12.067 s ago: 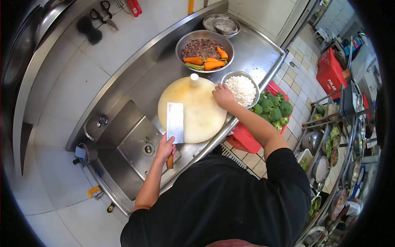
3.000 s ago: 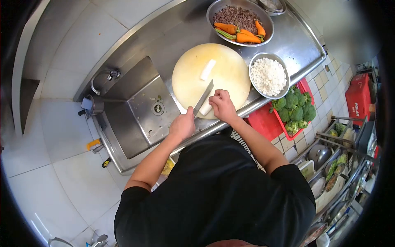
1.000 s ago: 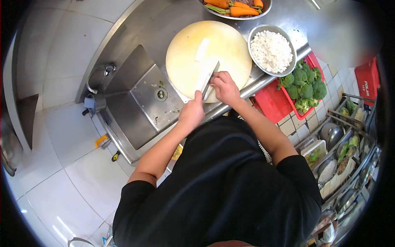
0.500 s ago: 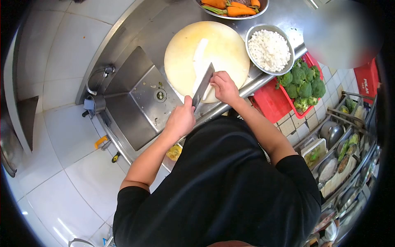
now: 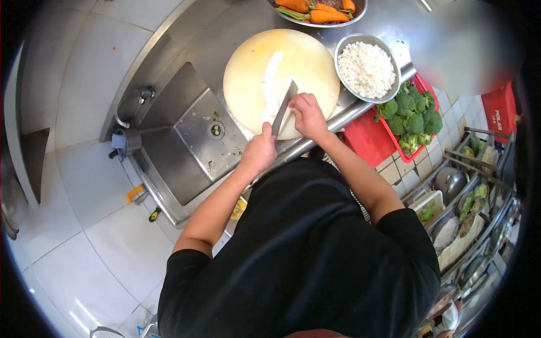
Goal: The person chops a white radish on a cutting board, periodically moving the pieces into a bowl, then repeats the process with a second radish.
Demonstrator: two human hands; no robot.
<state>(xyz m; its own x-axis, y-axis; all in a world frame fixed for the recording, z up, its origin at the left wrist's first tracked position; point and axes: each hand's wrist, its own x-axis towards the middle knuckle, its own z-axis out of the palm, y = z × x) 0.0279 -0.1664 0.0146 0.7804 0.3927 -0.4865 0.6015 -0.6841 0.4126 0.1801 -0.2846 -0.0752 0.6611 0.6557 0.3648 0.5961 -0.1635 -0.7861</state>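
My left hand (image 5: 260, 151) is closed around the handle of a cleaver (image 5: 285, 106), its blade slanting up and away across the round, cream-coloured cutting board (image 5: 313, 59). Just right of the blade, my right hand (image 5: 309, 117) has its fingers curled on a white piece of food, mostly hidden under them. To the left of the blade, white strips of food (image 5: 271, 76) lie on the board. A metal bowl of small white cubes (image 5: 367, 69) stands beside the board on the right.
A steel sink (image 5: 194, 141) with bits of scrap lies to the left, its tap (image 5: 146, 96) on the wall side. Carrots (image 5: 329, 16) fill a bowl at the back. Broccoli (image 5: 414, 115) sits in a red basket to the right, near a rack of bowls (image 5: 451, 183).
My left hand and the cleaver have shifted slightly up and to the right, closer to my right hand. The right hand remains on the white piece, and the whole view has moved a little.
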